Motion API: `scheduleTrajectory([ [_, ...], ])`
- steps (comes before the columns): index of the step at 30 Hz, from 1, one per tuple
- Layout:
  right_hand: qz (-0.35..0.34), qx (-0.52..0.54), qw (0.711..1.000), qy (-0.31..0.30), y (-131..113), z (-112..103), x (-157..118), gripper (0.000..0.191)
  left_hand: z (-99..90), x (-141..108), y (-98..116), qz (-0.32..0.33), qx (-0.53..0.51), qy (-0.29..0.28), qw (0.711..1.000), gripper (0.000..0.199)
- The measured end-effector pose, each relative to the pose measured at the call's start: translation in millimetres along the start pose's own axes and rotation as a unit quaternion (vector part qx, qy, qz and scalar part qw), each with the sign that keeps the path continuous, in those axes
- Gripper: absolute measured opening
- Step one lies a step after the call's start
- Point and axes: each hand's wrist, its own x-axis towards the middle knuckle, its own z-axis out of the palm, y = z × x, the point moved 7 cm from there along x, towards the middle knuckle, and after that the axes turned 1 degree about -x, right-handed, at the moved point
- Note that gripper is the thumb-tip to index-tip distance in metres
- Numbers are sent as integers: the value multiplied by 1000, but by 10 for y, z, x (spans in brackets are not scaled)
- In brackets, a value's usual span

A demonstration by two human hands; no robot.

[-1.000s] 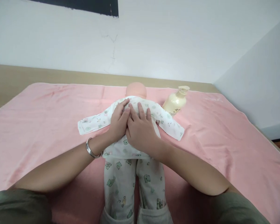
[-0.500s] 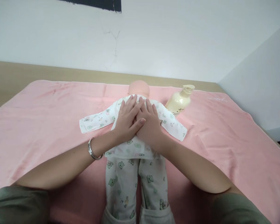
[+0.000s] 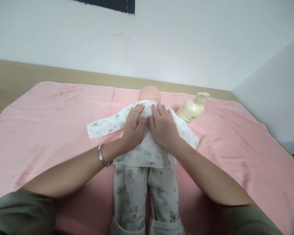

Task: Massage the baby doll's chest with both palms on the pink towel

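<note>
A baby doll (image 3: 150, 93) lies face down, the back of its bald head toward the wall. It wears a white printed top (image 3: 147, 151) and matching trousers (image 3: 132, 192). My left hand (image 3: 134, 127) rests flat on the left of the doll's upper back, fingers stretched out. On the right side of the back lies my right hand (image 3: 164, 127), also flat with fingers extended. The two thumbs are close together near the middle of the back. A silver bangle (image 3: 103, 156) circles my left wrist. Neither hand grips anything.
Beyond the doll's right sleeve, a cream pump bottle (image 3: 192, 109) leans tilted on the pink blanket (image 3: 56, 130). The blanket covers a wooden surface (image 3: 63, 73) that meets a white wall (image 3: 176, 42). Another wall (image 3: 276, 88) stands at the right.
My hands were overlapping at the middle of the doll's back. They have moved apart to either side, still flat on the top. The whole view has shifted slightly.
</note>
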Motion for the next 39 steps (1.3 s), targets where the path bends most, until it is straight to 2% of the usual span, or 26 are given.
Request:
scheduleTrajectory([
  [3,-79,-15,997,-5,-351,25,-254,56,-11,-8,18,3,-22,-11,1000,45],
  [5,-110,6,994,-20,-395,47,-244,55,-11,-15,41,15,-21,-13,1000,45],
  [7,-102,45,993,-25,-234,57,-75,54,-8,-20,63,28,1,-6,1000,46],
  [10,-37,96,995,7,177,27,254,51,18,-16,62,24,34,-3,999,47],
  [13,-10,86,996,10,315,20,346,52,36,-2,23,-7,31,-9,999,49],
  [15,0,42,999,2,208,20,221,55,17,7,-11,-33,21,-1,999,50],
  [17,-3,-7,1000,-3,-2,19,2,57,-8,8,-48,-62,12,7,998,51],
  [19,-45,-37,998,0,-257,20,-216,57,-22,4,-70,-81,2,8,997,50],
  [21,-70,-49,996,4,-399,23,-338,58,-26,-3,-73,-85,-7,5,996,48],
  [23,-77,-34,996,-10,-389,39,-322,59,-27,-5,-59,-75,-7,5,997,49],
  [27,-57,36,996,-62,-104,82,-33,60,-8,2,-25,-52,19,1,998,49],
  [31,-24,54,997,-50,95,72,147,61,18,3,-26,-66,31,-10,997,52],
  [36,-12,-3,1000,-12,-63,37,-67,59,37,17,-19,-71,50,-30,996,54],
  [39,-65,-52,996,-3,-330,24,-308,59,44,90,-59,-50,84,-52,994,52],
])
